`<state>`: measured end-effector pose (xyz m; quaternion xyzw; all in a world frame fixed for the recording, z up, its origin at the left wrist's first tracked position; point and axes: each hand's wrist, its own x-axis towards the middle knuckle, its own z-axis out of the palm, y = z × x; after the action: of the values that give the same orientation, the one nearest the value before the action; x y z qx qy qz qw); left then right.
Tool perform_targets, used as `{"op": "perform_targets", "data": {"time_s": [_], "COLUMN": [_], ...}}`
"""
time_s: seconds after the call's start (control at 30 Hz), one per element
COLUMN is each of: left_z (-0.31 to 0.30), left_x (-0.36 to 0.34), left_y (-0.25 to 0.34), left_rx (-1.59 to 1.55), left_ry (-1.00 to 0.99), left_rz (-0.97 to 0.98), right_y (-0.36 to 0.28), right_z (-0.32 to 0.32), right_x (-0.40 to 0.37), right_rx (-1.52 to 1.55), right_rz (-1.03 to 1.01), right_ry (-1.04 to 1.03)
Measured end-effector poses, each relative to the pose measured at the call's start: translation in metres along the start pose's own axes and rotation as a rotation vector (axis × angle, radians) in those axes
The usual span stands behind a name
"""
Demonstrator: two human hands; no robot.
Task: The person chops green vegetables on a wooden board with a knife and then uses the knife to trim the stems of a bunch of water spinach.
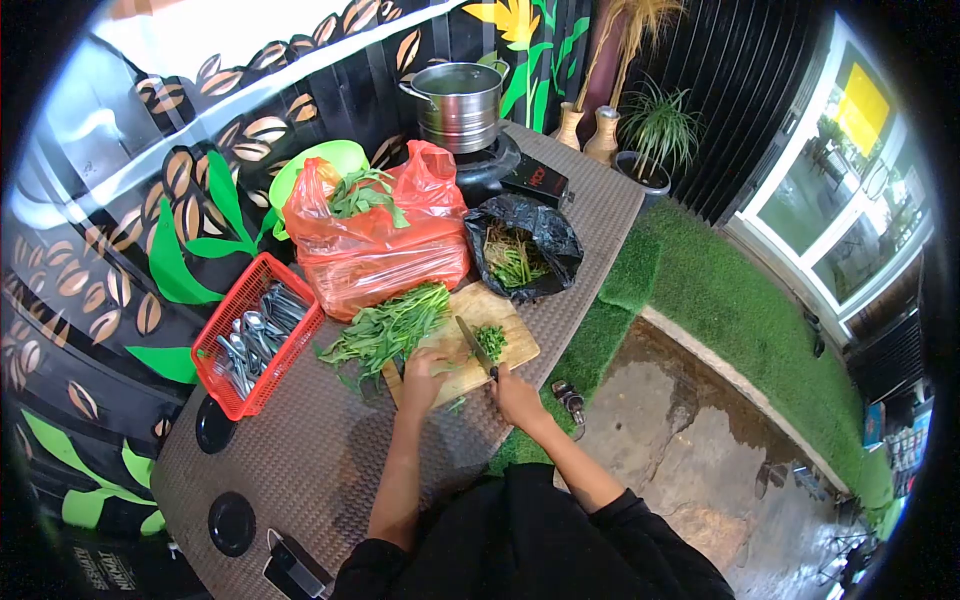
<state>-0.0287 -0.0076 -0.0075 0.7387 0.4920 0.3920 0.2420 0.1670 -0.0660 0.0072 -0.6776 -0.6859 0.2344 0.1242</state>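
- Right hand grips the knife on the board.
- Left hand is beside the greens; whether it grips them, I cannot tell.
- Small pile cut; larger bunch whole, partly on the board.
- Leaves top the red bag, uncut.

Bright daylight glares white on the wall and glass door; soft shadows darken the table toward its near edge; fisheye distortion bends the borders.

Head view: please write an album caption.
Right hand holds a knife beside chopped greens on a wooden board.
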Motion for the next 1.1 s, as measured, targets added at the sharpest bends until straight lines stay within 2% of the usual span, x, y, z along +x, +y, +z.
{"op": "perform_targets", "data": {"time_s": [0.13, 0.23, 0.37, 0.47, 0.53, 0.63, 0.67, 0.73, 0.83, 0.97, 1.03, 1.07, 1.1], "left_z": [-0.009, -0.01, -0.005, 0.008, 0.018, 0.031, 0.035, 0.035, 0.031, 0.012, 0.006, 0.005, 0.005], "left_x": [-0.003, -0.003, 0.001, 0.004, 0.004, 0.006, 0.005, 0.003, 0.003, 0.007, 0.011, 0.013, 0.014], "left_y": [-0.009, -0.002, -0.003, -0.005, -0.003, -0.009, -0.011, 0.002, 0.017, 0.018, 0.006, 0.002, -0.002], "left_rx": [0.106, 0.063, 0.066, -0.069, -0.327, -0.23, -0.231, -0.355, -0.378, -0.364, -0.093, -0.094, -0.012], "left_ry": [-0.076, -0.079, -0.071, -0.036, 0.166, 0.28, 0.282, 0.234, 0.18, 0.076, 0.004, 0.005, -0.087], "left_rz": [-0.047, -0.112, -0.059, -0.152, -0.286, -0.33, -0.327, -0.453, -0.481, -0.41, 0.002, 0.001, 0.078], "right_y": [-0.006, -0.003, -0.001, 0.0, -0.001, -0.001, -0.001, -0.003, -0.004, -0.01, -0.012, -0.014, -0.017], "right_z": [-0.002, -0.005, -0.014, -0.013, -0.013, -0.009, -0.007, -0.007, -0.007, -0.015, -0.013, -0.008, -0.005], "right_x": [-0.002, 0.002, 0.008, 0.01, 0.01, 0.01, 0.01, 0.01, 0.008, 0.005, 0.003, 0.001, -0.001], "right_rx": [0.007, 0.067, 0.083, 0.108, 0.108, 0.073, 0.078, 0.084, 0.083, 0.089, 0.075, 0.053, 0.03], "right_rz": [0.006, -0.001, -0.005, -0.007, -0.009, 0.017, 0.018, 0.021, 0.02, 0.043, 0.058, 0.07, 0.081], "right_ry": [0.006, -0.01, -0.04, -0.04, -0.026, -0.056, -0.046, -0.037, -0.021, -0.053, -0.064, -0.048, -0.031]}}
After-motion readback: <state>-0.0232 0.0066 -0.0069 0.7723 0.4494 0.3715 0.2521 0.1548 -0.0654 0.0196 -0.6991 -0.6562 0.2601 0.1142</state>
